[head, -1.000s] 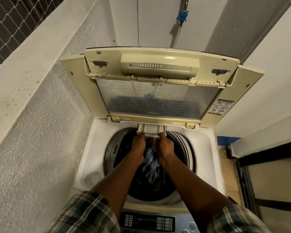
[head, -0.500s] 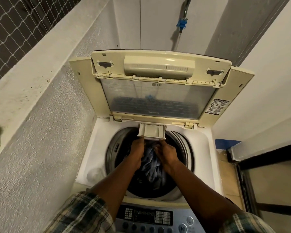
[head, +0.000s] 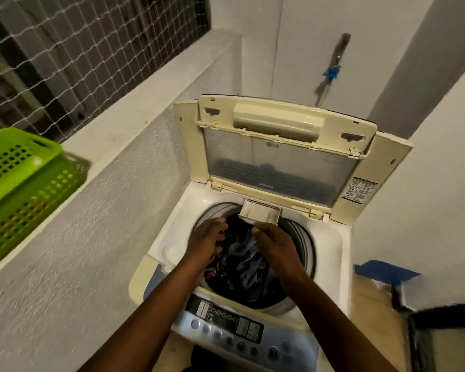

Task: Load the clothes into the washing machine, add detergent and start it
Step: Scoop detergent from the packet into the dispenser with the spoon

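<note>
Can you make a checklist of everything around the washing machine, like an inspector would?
Surface: white top-loading washing machine, cream lid propped open, small drawer pulled out at the drum's back rim.
Job's things: dark and blue-grey clothes inside the drum; grey button panel at the front; no detergent seen.
Clutter: green perforated plastic basket on the left ledge.
Hands: left hand and right hand over the drum, right above the clothes; whether either grips cloth cannot be told.
Cables: nothing seen.
Surroundings: white netting over the window, blue-handled tap on the back wall, blue patch low on the right.
</note>
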A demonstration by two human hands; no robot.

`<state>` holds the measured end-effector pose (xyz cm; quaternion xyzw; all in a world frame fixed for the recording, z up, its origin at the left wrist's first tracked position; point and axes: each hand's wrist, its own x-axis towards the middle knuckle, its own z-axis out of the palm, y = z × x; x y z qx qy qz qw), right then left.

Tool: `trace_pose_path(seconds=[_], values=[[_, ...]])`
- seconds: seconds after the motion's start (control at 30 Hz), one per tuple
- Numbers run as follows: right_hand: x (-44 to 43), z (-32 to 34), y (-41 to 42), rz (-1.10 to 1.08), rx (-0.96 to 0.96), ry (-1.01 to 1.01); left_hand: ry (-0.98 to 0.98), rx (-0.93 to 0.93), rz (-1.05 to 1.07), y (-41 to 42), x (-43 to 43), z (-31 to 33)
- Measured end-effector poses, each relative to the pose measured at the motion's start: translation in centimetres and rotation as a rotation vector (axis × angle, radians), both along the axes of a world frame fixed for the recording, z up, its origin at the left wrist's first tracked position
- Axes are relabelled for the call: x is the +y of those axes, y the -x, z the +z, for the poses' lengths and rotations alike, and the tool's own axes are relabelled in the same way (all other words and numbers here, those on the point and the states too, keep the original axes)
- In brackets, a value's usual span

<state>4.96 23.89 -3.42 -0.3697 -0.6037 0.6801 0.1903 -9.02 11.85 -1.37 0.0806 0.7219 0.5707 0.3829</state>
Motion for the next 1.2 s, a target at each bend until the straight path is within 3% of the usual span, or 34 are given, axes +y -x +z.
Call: trace_pose_path(seconds=[0.27,0.47,0.67,0.9,1.03,1.2], values=[[-5.5,6.1,2.5,0.297,0.035,-0.150,-0.063,0.112,0.217,-1.3,-9.1,6.3],[-11.8,9.4,5.7,0.428,0.084,-0.232,0.007,0.304,0.218,-0.3,-17.5,9.8],[-18.5,13.2,9.2,0.467,0.159,-0.285,0.105,0.556,0.121,2.4,-25.5,13.5],[-25.4,17.8,12.8,0.480,0.221,-0.395,0.090,0.782,0.185,6.5,-33.7,19.4],[-28.9,19.9,14.7,0.519,0.252,-0.576,0.114,0.959,0.255,9.5,-36.7,21.4],[-31.7,22.3,17.3,0.644,0.304,-0.997,0.271,1.174,0.242,13.1,-38.0,22.7]])
